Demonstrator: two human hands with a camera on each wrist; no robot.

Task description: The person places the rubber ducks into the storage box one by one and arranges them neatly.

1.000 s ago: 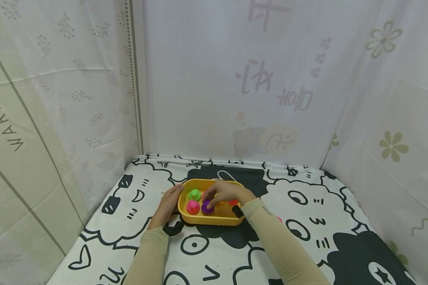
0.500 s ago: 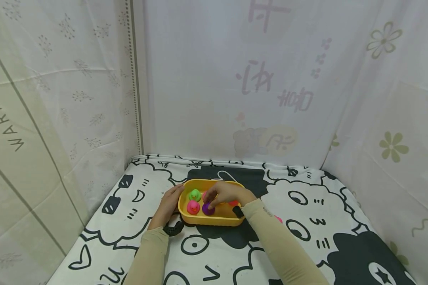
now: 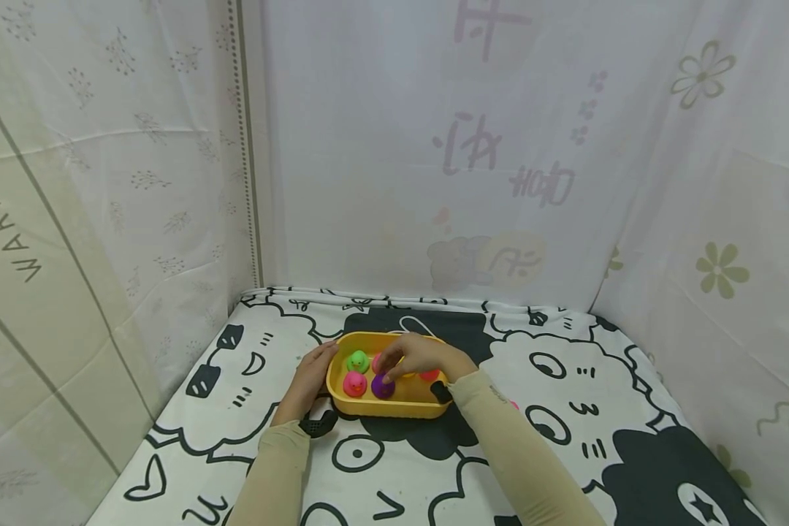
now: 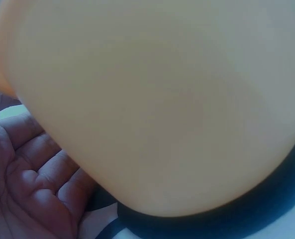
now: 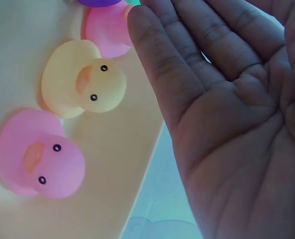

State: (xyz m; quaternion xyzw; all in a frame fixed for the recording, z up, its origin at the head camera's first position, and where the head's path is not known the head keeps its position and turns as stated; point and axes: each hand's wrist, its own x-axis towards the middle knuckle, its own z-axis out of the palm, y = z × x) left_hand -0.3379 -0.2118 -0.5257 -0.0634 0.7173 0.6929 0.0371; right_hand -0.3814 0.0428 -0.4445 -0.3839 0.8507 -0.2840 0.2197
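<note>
Yellow tray (image 3: pixel 381 408), mid-tabletop: green duck (image 3: pixel 358 360), pink duck (image 3: pixel 354 383), purple duck (image 3: pixel 382 386). Left hand (image 3: pixel 310 376) flat against tray's left wall; right hand (image 3: pixel 416 356), fingers extended, fingertip touching purple duck.

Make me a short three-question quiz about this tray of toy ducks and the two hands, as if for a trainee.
1. True or false: the left hand rests against the yellow tray.
2. Which duck are the right hand's fingers touching: A green, B purple, C red?
3. In the right wrist view, which duck lies below the yellow duck?

Key: 1 true. 2 B, the purple duck. 3 the pink duck.
</note>
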